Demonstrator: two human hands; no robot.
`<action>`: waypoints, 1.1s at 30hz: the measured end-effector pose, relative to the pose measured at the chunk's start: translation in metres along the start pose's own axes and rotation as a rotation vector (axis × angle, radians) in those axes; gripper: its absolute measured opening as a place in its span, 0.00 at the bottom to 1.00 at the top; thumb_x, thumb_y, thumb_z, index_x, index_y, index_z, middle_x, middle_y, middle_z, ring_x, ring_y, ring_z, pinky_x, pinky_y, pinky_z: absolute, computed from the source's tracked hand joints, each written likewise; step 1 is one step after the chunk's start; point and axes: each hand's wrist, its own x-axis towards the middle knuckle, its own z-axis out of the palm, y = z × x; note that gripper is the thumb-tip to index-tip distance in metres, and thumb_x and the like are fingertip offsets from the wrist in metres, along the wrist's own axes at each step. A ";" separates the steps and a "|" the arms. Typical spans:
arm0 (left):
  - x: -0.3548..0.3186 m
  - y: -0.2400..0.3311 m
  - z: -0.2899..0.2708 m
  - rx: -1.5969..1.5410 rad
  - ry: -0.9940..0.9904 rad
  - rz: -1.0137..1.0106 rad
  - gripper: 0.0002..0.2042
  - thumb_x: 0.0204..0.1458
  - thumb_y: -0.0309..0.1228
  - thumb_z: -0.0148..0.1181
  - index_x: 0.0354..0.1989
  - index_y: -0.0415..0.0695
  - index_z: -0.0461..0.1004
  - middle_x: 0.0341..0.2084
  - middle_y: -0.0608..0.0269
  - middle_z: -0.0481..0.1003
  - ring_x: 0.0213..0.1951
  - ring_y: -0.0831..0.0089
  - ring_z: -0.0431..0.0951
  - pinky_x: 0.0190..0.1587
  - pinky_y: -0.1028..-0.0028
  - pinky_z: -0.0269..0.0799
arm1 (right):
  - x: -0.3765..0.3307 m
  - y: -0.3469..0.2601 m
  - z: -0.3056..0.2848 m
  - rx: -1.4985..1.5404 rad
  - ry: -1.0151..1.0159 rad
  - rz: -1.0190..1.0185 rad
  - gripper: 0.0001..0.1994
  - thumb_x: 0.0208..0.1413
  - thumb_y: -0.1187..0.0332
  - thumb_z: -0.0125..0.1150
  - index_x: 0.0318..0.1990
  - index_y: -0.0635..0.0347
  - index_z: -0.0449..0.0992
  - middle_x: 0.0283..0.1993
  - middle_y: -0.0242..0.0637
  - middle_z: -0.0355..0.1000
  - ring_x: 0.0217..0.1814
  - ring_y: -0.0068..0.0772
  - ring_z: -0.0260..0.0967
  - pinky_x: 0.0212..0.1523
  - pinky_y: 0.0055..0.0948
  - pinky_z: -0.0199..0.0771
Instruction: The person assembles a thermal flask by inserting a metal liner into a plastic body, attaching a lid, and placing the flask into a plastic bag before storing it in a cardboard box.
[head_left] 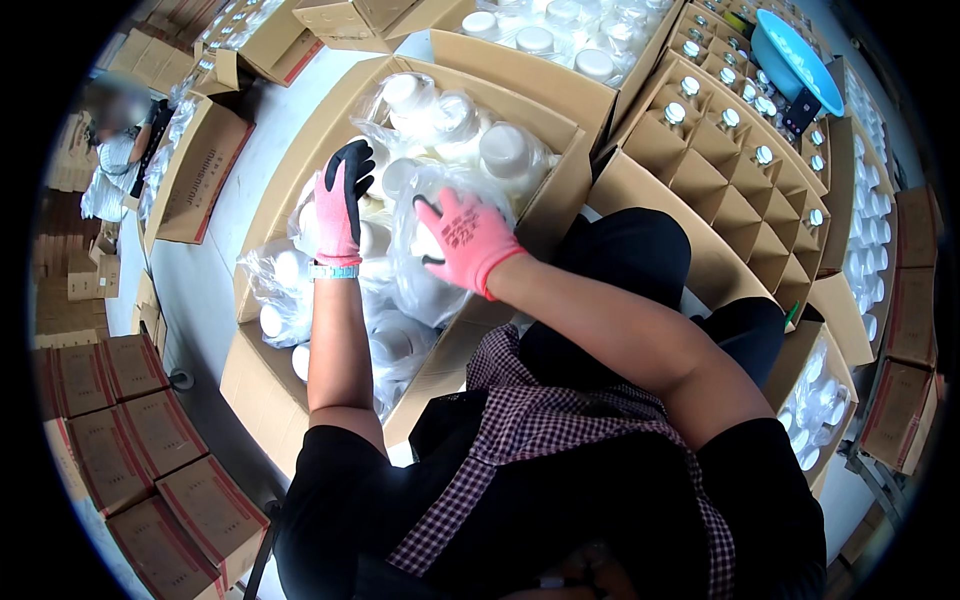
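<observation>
Both my hands wear pink gloves with black fingertips. My left hand (pixel 341 203) reaches into a large open cardboard box (pixel 300 150) full of clear plastic bags of white jars (pixel 455 125). Its fingers rest on one of the bags, with a watch at the wrist. My right hand (pixel 465 238) lies on another clear bag of white jars (pixel 420 280) near the box's right side, fingers curled around the plastic. Whether either hand truly grips the plastic is hard to tell.
A box with cardboard dividers (pixel 740 190) holding small capped bottles stands at the right, with a blue basin (pixel 795 55) behind it. Another box of white jars (pixel 560 40) sits at the top. Stacked closed cartons (pixel 140 440) lie at the lower left. Another person (pixel 115 150) works at the far left.
</observation>
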 end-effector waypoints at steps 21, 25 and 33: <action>0.043 -0.136 0.043 1.340 -0.016 0.206 0.39 0.42 0.40 0.69 0.66 0.47 0.61 0.55 0.46 0.65 0.58 0.46 0.65 0.60 0.55 0.63 | -0.075 0.289 -0.074 0.680 0.814 0.284 0.31 0.49 0.53 0.68 0.57 0.62 0.70 0.55 0.49 0.71 0.56 0.49 0.70 0.56 0.37 0.70; 0.040 -0.125 0.056 1.263 -0.017 0.276 0.36 0.44 0.34 0.67 0.65 0.46 0.63 0.57 0.45 0.65 0.59 0.46 0.64 0.61 0.54 0.61 | -0.136 0.475 -0.081 0.670 1.075 0.744 0.34 0.46 0.52 0.71 0.57 0.64 0.70 0.51 0.45 0.74 0.50 0.41 0.73 0.54 0.35 0.71; 0.043 -0.118 0.061 1.250 0.000 0.237 0.29 0.49 0.32 0.63 0.62 0.44 0.66 0.55 0.46 0.66 0.58 0.47 0.64 0.62 0.54 0.59 | -0.163 0.700 -0.070 0.386 1.282 1.323 0.57 0.34 0.43 0.75 0.70 0.62 0.51 0.68 0.52 0.55 0.70 0.51 0.56 0.67 0.46 0.60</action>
